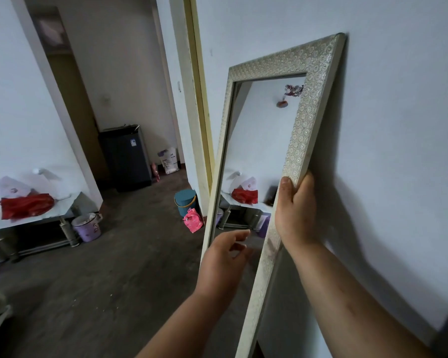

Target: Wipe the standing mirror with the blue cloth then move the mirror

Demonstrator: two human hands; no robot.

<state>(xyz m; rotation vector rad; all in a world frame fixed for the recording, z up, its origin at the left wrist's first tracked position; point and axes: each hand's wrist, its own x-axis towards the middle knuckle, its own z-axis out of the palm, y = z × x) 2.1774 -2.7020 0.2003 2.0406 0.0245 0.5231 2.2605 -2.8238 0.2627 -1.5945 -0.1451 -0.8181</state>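
The standing mirror (259, 156) leans tilted against the white wall (398, 120), its top right corner touching it, its foot out of view. The right hand (295, 210) grips the right side of the frame, thumb on the patterned front and fingers (304, 186) curled round the edge. The left hand (223, 259) is blurred in front of the lower left frame, fingers loosely curled and holding nothing; I cannot tell if it touches. A bench (70, 202) at left carries a red bag (26, 205).
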